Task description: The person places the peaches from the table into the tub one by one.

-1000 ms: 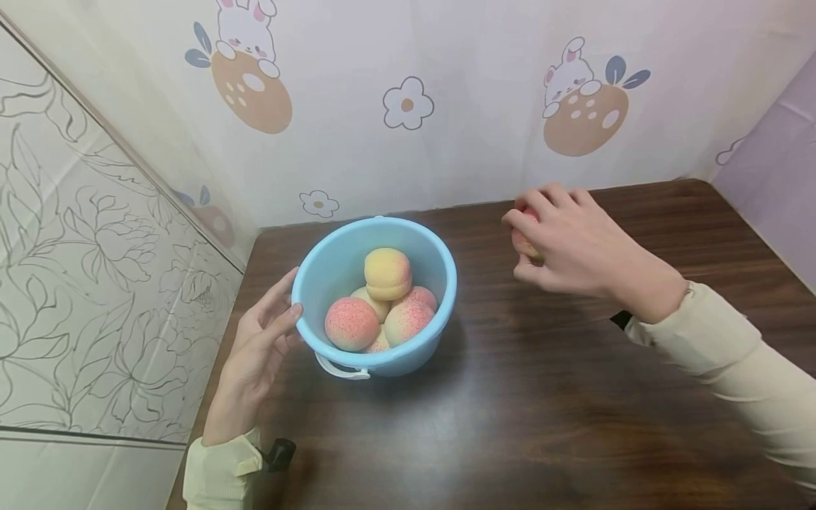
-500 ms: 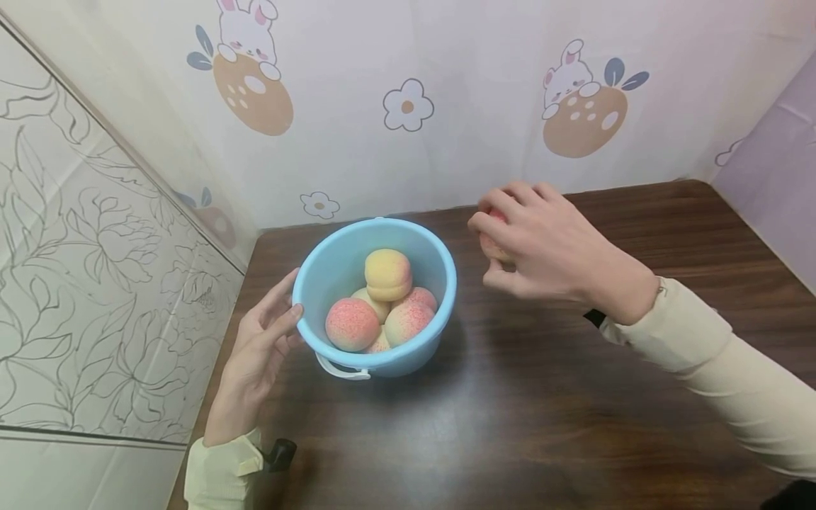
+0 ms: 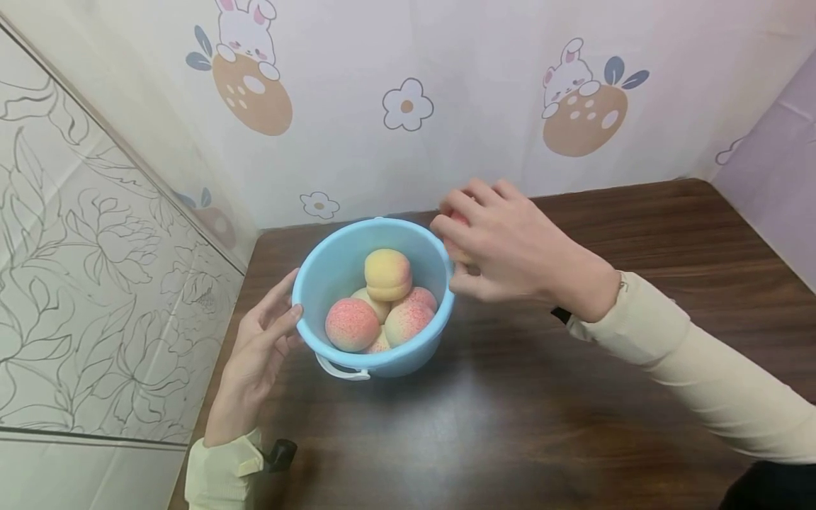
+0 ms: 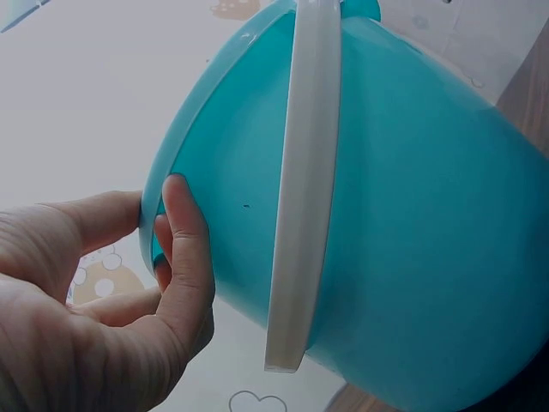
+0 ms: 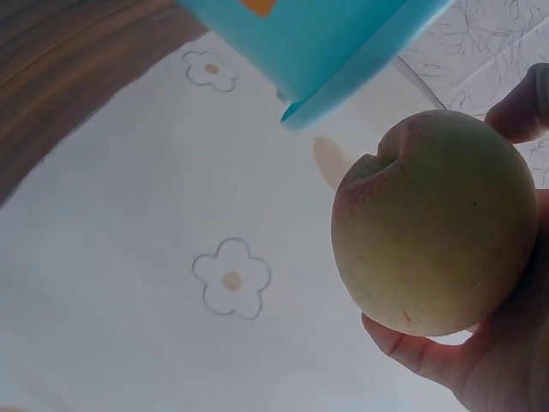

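Note:
A light blue bucket (image 3: 405, 364) stands on the dark wooden table, with several peaches inside it. On top lies a yellow peach (image 3: 387, 275); a pink speckled peach (image 3: 352, 324) is nearest the left side. My left hand (image 3: 255, 347) grips the bucket's left rim between thumb and fingers. The white bucket handle (image 4: 309, 189) hangs down along the outside. My right hand (image 3: 510, 241) holds another peach (image 5: 436, 225), pale yellow-green with a reddish dimple. In the head view that hand overlaps the right rim, and its fingers hide most of the peach.
The brown table (image 3: 542, 397) extends to the right and toward the front. Behind it hangs a white cloth (image 3: 472, 92) with rabbit and flower prints. A panel with line-drawn flowers (image 3: 95, 283) borders the left side.
My right hand has moved left with the peach, from over the table's right part to the bucket's right rim. The left hand and the bucket have stayed put.

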The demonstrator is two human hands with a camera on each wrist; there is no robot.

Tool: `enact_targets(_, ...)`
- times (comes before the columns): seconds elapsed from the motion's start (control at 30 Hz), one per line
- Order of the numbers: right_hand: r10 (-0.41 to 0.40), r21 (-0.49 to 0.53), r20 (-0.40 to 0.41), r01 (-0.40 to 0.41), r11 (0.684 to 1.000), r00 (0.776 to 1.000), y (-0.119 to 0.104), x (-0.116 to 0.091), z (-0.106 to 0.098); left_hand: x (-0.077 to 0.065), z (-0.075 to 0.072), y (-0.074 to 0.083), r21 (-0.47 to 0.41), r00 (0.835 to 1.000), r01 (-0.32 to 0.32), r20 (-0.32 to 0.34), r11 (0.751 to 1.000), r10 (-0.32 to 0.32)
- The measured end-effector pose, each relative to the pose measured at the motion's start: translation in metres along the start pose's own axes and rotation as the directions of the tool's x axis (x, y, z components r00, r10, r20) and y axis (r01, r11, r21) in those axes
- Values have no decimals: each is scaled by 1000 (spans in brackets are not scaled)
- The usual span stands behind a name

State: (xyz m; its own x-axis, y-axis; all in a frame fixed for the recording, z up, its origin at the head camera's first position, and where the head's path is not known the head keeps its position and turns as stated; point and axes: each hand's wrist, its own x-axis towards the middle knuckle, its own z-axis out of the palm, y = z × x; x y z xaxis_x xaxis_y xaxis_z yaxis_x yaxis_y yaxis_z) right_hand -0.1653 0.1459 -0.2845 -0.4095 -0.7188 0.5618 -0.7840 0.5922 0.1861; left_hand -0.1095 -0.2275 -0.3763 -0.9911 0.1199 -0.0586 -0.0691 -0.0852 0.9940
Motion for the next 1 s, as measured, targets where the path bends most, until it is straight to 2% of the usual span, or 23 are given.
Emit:
enact_targets(0.4,-37,53,31,35,998,999,-22,21,13,0,-1,-2,-1,1000,7,-4,1000,-7)
enact_targets(0.67,-52,77,50,48,996,997,-34,28,21,0,-1,-2,-14,1000,-2,-4,1000,2)
enact_targets(1.0,-32,128,167,11,992,985,-42,24,30,0,0,-1,2,1000,-4,-2,1000,4)
